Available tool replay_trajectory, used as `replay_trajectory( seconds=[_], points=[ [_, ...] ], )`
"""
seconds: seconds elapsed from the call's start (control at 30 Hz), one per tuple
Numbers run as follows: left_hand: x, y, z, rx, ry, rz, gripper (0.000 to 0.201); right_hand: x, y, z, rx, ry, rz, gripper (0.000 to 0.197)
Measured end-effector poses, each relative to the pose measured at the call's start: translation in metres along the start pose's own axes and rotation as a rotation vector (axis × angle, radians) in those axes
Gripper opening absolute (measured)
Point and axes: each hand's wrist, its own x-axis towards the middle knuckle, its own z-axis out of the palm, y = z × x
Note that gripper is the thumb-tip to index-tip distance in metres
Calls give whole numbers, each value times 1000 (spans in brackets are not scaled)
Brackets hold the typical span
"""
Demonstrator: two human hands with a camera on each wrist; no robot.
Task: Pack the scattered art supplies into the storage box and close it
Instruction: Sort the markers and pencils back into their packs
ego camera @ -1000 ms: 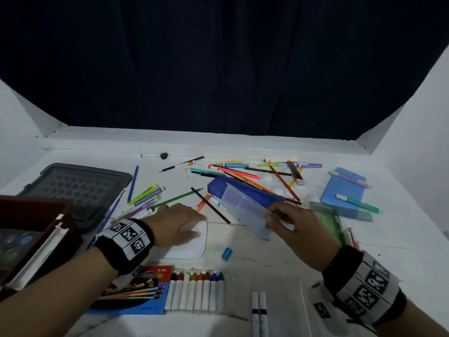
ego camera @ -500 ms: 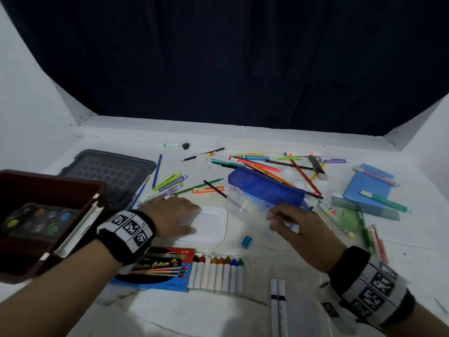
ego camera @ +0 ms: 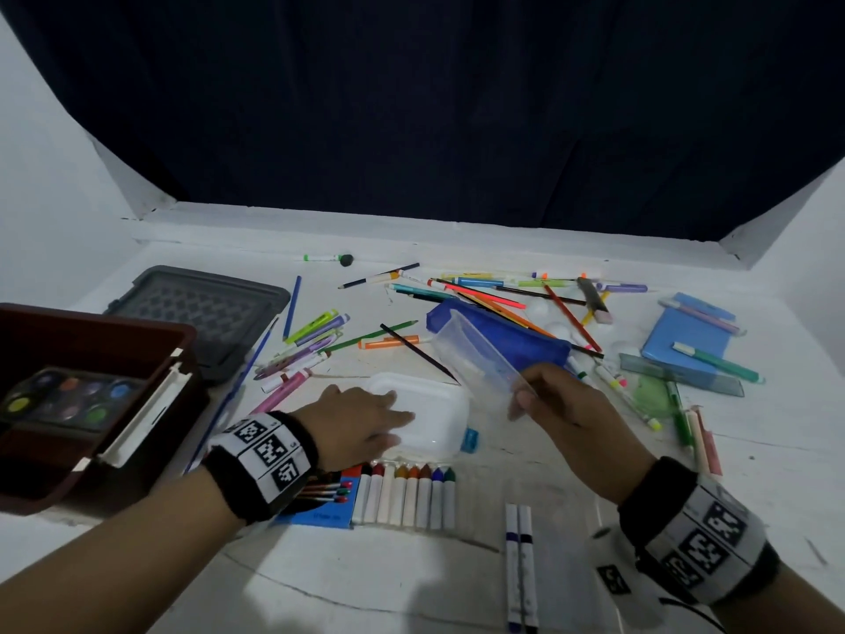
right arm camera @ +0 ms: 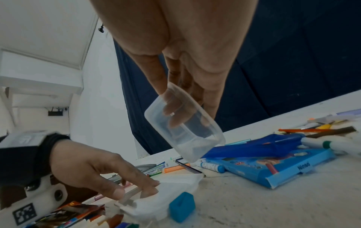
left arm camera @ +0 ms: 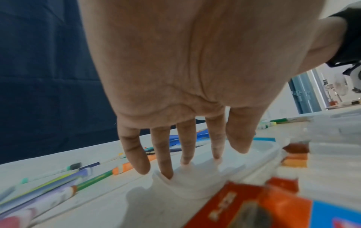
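Note:
My right hand [ego camera: 526,395] pinches one end of a clear plastic container [ego camera: 475,354], lifted off the table and tilted, its far end over the blue pencil pouch [ego camera: 512,336]. The right wrist view shows the fingers [right arm camera: 175,112] inside the container [right arm camera: 183,123] and nothing else in it. My left hand [ego camera: 366,423] lies flat on a white translucent lid [ego camera: 434,414] on the table, with its straight fingertips [left arm camera: 185,160] pressing the lid [left arm camera: 195,185]. The brown storage box [ego camera: 137,340] stands open at the left and holds a paint palette [ego camera: 68,395].
A grey lid [ego camera: 201,308] lies behind the storage box. Pens and pencils [ego camera: 480,286] are scattered across the far table. A crayon row [ego camera: 407,496] and two markers [ego camera: 519,565] lie near me. A small blue sharpener [ego camera: 470,439] sits by the white lid. A blue box [ego camera: 686,336] and ruler [ego camera: 681,372] lie at the right.
My right hand lowered the clear container toward the white lid, then raised it tilted again. My left hand has stayed on the lid.

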Motion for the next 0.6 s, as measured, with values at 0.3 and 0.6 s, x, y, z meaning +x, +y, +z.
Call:
replay_trajectory(
  seconds=[0.3,0.6],
  points=[
    [-14,-11,9,-485,215,41,32,14,5,16,-258,-92,-185,12],
    [-33,-19,16,-898,329,-76,52,23,1,43,-519,-379,-77,18]
  ],
)
